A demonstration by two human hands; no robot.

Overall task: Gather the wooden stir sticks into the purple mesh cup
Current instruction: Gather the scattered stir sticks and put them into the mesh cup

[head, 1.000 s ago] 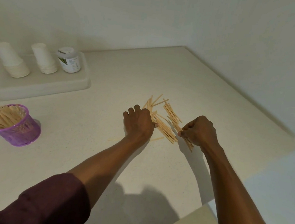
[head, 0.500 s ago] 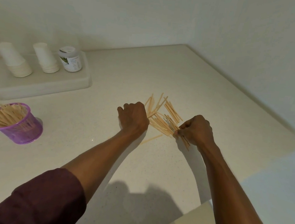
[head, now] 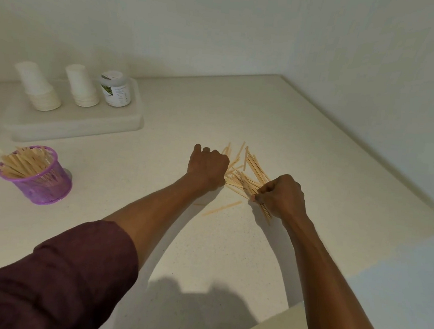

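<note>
**Sticks being raked into a bundle, both hands closing in**

Compared with a second ago, the left hand (head: 208, 167) is going from a flat, spread pose over the pile to a clenched fist, and the loose wooden stir sticks (head: 243, 175) are being drawn tighter between the two hands. The right hand (head: 282, 196) is gripping a bunch of sticks at their near ends, thumb and fingers pinched round them, with a few ends poking out below the fist. Whether the left fist is actually holding sticks or only pressing against the pile I cannot tell; its palm side is hidden.

Judgement: the pile is being consolidated for one lift, so the carry to the cup is likely the coming step.

One stray stick (head: 223, 208) is lying apart on the counter (head: 153, 237), just nearer than the bundle, outside both grips. It is probably going to need a separate pick.

The purple mesh cup (head: 38, 176) is standing upright well to the left, already holding many sticks that are fanning above its rim. Space inside is looking tight.

Behind it, a white tray (head: 78, 125) is carrying two stacks of paper cups (head: 38, 90) and a white jar (head: 116, 89). Nothing is lying in the path between the pile and the cup
</note>
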